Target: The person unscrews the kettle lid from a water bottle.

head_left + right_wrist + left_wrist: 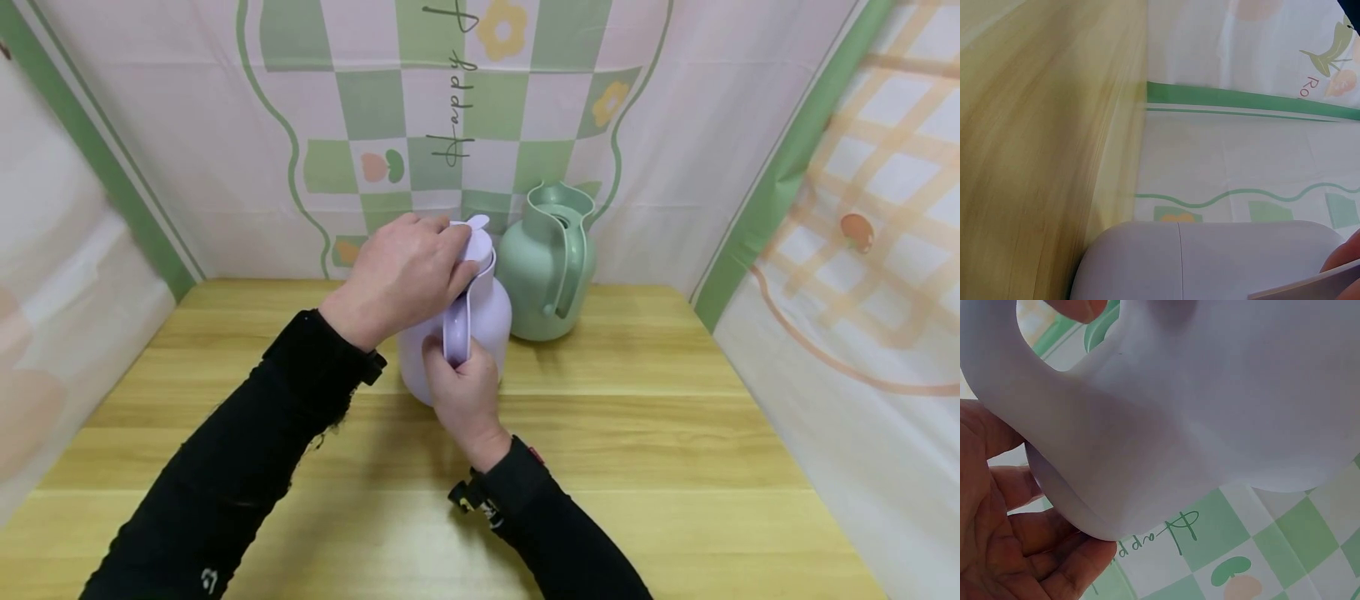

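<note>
A lavender vacuum jug (491, 321) stands on the wooden table, near the middle of its back half. My right hand (468, 396) grips its handle (457, 329) from the near side, thumb against it. Over the jug's mouth, my left hand (405, 271) holds the lid (478, 247), a rounded lavender piece with a small tab at its far side. In the left wrist view, the left fingers (1060, 550) bend round the rim beside the jug's body (1241, 394). The right wrist view shows the jug's side (1147, 262) and a bit of the right fingers (1344, 255).
Behind the lavender jug, to the right, stands a green jug (536, 283) of similar shape, its handle facing forward. A printed cloth (585, 50) hangs behind the table (637, 433), with more cloth at both sides.
</note>
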A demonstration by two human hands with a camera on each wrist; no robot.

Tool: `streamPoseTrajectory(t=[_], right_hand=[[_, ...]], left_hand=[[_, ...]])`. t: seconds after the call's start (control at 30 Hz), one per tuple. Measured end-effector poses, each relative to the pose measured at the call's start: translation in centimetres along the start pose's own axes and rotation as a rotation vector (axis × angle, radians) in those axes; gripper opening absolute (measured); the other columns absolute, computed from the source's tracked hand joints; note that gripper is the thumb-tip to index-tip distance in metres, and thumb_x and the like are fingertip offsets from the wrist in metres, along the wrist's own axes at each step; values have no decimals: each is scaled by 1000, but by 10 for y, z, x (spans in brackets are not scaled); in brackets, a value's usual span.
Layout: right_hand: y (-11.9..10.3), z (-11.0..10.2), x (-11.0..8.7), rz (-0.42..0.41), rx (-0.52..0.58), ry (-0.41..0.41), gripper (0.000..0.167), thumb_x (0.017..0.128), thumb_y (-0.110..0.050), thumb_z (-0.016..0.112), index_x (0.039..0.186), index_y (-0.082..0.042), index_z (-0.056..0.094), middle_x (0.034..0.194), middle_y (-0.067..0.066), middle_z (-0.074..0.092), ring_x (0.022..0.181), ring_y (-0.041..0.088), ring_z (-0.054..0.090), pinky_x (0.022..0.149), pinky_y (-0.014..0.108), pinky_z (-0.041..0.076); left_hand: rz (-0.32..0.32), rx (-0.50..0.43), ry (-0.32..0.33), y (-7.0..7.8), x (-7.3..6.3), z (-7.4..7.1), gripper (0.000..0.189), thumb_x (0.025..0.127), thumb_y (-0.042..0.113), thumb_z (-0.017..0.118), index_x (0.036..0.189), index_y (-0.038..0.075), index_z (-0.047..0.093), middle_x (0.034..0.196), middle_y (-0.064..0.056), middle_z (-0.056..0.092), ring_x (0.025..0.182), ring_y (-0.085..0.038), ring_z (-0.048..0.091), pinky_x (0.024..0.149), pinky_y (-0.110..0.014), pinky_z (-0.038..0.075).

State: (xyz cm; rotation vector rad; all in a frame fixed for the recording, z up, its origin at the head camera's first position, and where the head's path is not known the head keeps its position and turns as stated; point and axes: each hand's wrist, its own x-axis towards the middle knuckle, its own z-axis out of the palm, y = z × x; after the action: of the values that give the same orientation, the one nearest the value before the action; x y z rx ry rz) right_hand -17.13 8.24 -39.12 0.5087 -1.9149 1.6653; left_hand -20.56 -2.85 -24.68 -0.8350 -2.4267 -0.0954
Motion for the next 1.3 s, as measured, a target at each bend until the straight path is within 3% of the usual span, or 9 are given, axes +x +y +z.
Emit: streamPoseTrajectory(t=[0.77,1.3], right_hand=[[1,-1,0,4,24,-19,40,98,-12,61,65,-9,39,61,-4,31,55,11,31,53,25,27],[1,-2,0,7,44,-39,41,99,-12,60,66,-10,37,61,-4,31,54,11,29,54,25,26]], left_hand=[[-45,28,30,4,1,1,33,105,35,59,87,6,61,73,-8,57,76,-29,62,70,-42,51],[-56,6,43,3,0,2,34,104,35,59,85,7,60,74,-8,57,78,-30,62,71,-42,50]])
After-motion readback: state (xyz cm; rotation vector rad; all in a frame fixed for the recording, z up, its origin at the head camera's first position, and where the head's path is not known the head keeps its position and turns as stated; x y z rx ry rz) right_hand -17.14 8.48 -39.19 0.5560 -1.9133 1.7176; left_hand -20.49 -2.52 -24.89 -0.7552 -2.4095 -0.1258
